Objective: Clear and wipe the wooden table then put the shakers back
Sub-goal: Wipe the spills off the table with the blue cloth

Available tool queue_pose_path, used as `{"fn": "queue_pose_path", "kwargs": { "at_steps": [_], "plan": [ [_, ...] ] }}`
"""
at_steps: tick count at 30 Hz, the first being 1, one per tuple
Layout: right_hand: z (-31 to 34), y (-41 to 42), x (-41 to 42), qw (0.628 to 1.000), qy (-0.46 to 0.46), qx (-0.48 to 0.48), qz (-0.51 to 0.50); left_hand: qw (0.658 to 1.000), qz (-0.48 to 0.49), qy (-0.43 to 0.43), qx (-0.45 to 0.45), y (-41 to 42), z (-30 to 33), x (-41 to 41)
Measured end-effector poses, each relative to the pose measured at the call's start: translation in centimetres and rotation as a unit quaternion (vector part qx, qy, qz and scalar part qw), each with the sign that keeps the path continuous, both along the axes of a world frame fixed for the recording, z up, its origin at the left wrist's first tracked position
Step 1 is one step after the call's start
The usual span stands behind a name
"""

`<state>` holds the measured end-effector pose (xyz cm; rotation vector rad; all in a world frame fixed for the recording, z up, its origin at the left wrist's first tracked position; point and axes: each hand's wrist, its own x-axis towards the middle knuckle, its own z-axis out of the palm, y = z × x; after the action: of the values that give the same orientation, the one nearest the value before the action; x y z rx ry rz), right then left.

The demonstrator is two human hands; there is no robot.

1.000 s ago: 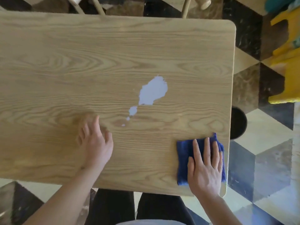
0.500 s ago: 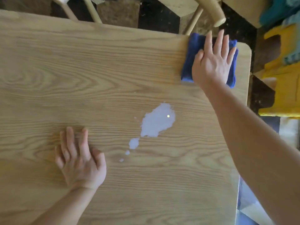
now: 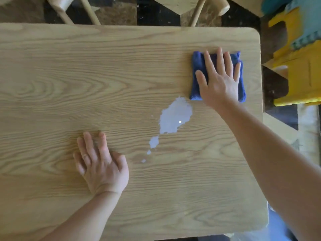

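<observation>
Our right hand [image 3: 219, 80] presses flat on the cloth [image 3: 198, 66] near the table's [image 3: 52, 66] far right corner; the spill [image 3: 174, 117] lies just nearer us, leftward. Our left hand [image 3: 101, 164] rests flat, open.

Surface: light wooden table with rounded corners [image 3: 86, 70].
Spill: pale whitish puddle [image 3: 174, 116] near the table's middle, small drops trailing toward the near edge.
Cloth: folded blue cloth [image 3: 198, 66] just beyond the puddle, near the far right corner.
Hands: right hand [image 3: 219, 80] flat on the cloth; left hand [image 3: 102, 164] flat on bare wood, left of the puddle.
</observation>
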<state>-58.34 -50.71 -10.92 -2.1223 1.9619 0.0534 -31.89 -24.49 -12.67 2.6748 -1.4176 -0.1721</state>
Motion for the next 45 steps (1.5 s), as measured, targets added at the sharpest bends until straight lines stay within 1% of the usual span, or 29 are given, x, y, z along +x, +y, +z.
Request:
{"fn": "queue_pose_path", "kwargs": {
  "at_steps": [5, 8, 10, 13, 17, 20, 22, 27, 31, 34, 37, 39, 42, 45],
  "plan": [
    [0.7, 17.2, -1.2, 0.998, 0.02, 0.019, -0.052, 1.0, 0.004, 0.017, -0.005, -0.1, 0.3, -0.1],
    [1.2, 27.4, -0.8, 0.996, 0.033, 0.049, -0.069, 1.0, 0.003, 0.029, -0.008, -0.1, 0.4, -0.2],
    [1.2, 32.0, 0.1, 0.995, 0.034, 0.066, -0.073, 0.999, 0.001, 0.037, -0.006, -0.2, 0.3, -0.1],
    [1.2, 34.7, 1.2, 0.992, 0.034, 0.085, -0.084, 0.999, -0.003, 0.037, -0.01, -0.1, 0.3, -0.2],
    [0.9, 34.1, 1.2, 0.992, 0.041, 0.083, -0.09, 1.0, -0.007, 0.022, -0.013, 0.0, 0.0, -0.1],
    [0.7, 30.6, 1.5, 0.992, 0.039, 0.069, -0.094, 1.0, -0.007, 0.014, -0.013, -0.1, -0.2, -0.1],
    [0.4, 25.6, 1.8, 0.994, 0.042, 0.045, -0.09, 1.0, -0.004, 0.012, -0.011, -0.1, -0.2, -0.1],
    [-0.2, 8.7, 2.1, 0.996, 0.033, -0.024, -0.078, 1.0, -0.004, 0.006, -0.005, 0.0, -0.2, -0.1],
    [-0.2, -3.1, 4.0, 0.998, 0.017, -0.027, -0.06, 1.0, 0.0, 0.005, 0.001, 0.0, -0.2, -0.1],
    [-0.1, -7.8, 5.5, 0.999, 0.011, -0.029, -0.044, 1.0, -0.007, 0.003, 0.009, 0.2, -0.4, 0.0],
    [-0.2, -8.2, 5.8, 0.999, 0.007, -0.028, -0.032, 1.0, -0.005, -0.004, 0.009, 0.1, -0.3, 0.0],
    [0.1, -6.3, 5.7, 1.0, 0.005, -0.02, -0.02, 1.0, -0.002, 0.004, 0.012, 0.0, 0.1, -0.2],
    [0.6, 0.4, 5.2, 1.0, 0.004, 0.0, 0.006, 1.0, -0.001, 0.015, 0.018, -0.2, 0.6, -0.2],
    [0.9, 10.2, 4.5, 1.0, 0.003, 0.019, 0.02, 0.999, 0.004, 0.025, 0.022, -0.4, 1.0, -0.4]
  ]
}}
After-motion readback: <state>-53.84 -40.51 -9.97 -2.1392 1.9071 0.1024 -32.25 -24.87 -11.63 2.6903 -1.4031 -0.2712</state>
